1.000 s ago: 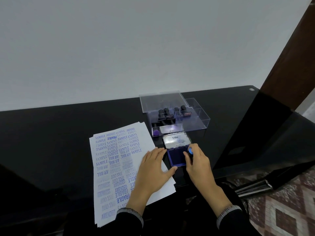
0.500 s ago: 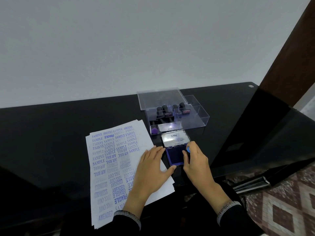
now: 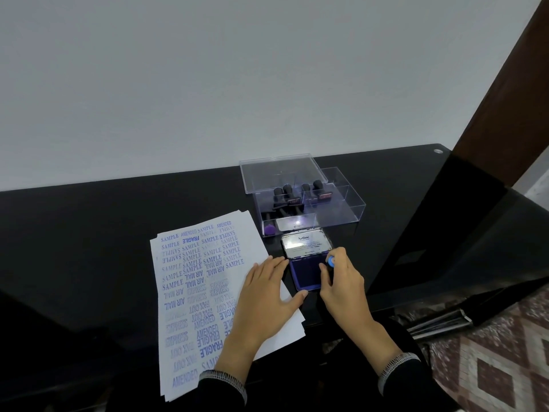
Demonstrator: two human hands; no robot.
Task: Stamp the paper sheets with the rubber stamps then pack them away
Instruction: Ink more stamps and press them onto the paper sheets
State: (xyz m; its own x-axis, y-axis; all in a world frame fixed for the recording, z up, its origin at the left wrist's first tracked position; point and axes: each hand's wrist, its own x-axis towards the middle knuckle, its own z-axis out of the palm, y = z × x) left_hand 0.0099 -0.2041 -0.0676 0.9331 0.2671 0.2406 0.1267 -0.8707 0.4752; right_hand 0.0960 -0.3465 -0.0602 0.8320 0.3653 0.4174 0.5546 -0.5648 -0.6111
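Observation:
A stack of white paper sheets (image 3: 196,281) covered in blue stamped words lies on the black table (image 3: 89,233). My left hand (image 3: 264,295) lies flat on the sheets' right part, fingers straight. Beside it sits an open blue ink pad (image 3: 306,275) with its silver lid (image 3: 306,243) tipped back. My right hand (image 3: 341,281) grips a rubber stamp with a blue-capped handle (image 3: 330,261) over the pad; the stamp's face is hidden. Behind the pad stands a clear plastic box (image 3: 341,203) holding several black-handled stamps (image 3: 286,194).
The box's clear lid (image 3: 279,171) leans at its back left. A purple-capped stamp (image 3: 269,229) lies at the box's front left corner. The table's right edge drops to a patterned floor (image 3: 490,352). A dark wooden frame (image 3: 511,84) rises at the right.
My right hand with the blue-capped stamp has stayed on the ink pad, shifting only slightly. The left hand has kept flat on the sheets. The camera tilted a little.

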